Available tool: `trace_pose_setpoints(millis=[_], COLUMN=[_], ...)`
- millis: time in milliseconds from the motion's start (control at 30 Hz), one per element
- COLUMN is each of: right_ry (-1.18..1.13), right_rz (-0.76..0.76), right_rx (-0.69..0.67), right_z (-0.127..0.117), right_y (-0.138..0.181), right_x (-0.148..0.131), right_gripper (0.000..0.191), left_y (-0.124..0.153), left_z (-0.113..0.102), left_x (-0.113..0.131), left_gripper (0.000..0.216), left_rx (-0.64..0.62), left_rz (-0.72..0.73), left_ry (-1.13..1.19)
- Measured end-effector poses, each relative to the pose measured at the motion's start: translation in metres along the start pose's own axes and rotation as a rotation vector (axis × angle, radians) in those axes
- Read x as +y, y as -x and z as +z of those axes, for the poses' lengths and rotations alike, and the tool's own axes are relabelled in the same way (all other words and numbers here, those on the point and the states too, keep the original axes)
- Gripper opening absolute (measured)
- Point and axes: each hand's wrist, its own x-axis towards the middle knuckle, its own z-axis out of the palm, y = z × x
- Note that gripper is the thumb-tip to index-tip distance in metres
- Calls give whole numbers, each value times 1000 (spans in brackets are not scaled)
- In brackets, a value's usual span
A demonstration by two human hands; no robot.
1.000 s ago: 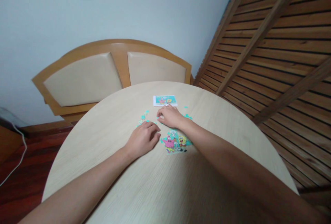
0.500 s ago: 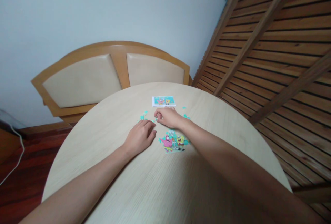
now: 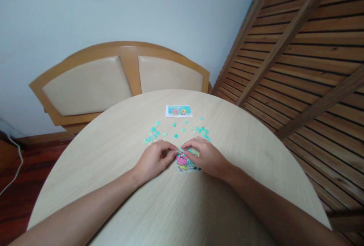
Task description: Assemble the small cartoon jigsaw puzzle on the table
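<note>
A partly joined jigsaw puzzle (image 3: 182, 164) with a pink starfish figure and other cartoon figures lies flat on the table. My left hand (image 3: 157, 159) rests at its left side, thumb and fingertips pinched at the puzzle's upper left edge. From the right, my right hand (image 3: 206, 157) covers part of the picture, its thumb and forefinger closed at the same upper edge. A small turquoise puzzle piece (image 3: 181, 150) shows between the two hands' fingertips. It cannot be made out whether one or both hands grip it.
Loose turquoise pieces (image 3: 153, 134) are scattered beyond my left hand, more (image 3: 202, 130) beyond my right. A printed picture card (image 3: 179, 111) lies farther back on the round table (image 3: 127, 208). Behind stand a padded headboard (image 3: 91, 86) and wooden slats (image 3: 301, 56).
My right hand has come back from near the card to the puzzle's upper edge, uncovering loose pieces. My left hand has shifted slightly toward the puzzle, its fingers now pinched.
</note>
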Motion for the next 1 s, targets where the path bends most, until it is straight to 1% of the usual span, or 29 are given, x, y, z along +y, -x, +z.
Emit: trace_pose_setpoints(millis=[67,133,200,267,400,500,667,900,1000], right_ry=[63,106,135,146,130,109,94,95,100], right_rz=[-47,-69,-78,-81,-87,-93,-93,-96,-102], right_rx=[-39,-82,-130,-167,-182,-172,-184,-173,-173], right_z=[-7,-11,-13,-11,-4,-1,-1,0,1], right_y=[5,7,9,11,13,15,15,16,16], right_x=[3,6,8,9,8,5,1,4,4], right_gripper=[15,23,31,35,33,33,33,34,35], left_y=[1,1,0,0,-2,-4,-3,-4,-4], left_z=[0,-2,-3,-4,-3,-3,-4,-6,-7], left_x=[-3,-7,-11,-14,-15,-14,-13,-9,-6], left_gripper=[18,18,18,19,17,15,17,18,16], left_rx=[-11,-3,14,22,24,3,-50,-78,-72], left_rz=[-2,-17,-32,-37,-37,-2,39,83,69], left_ry=[3,0,-8,-16,-33,-47,-63,-91,-117])
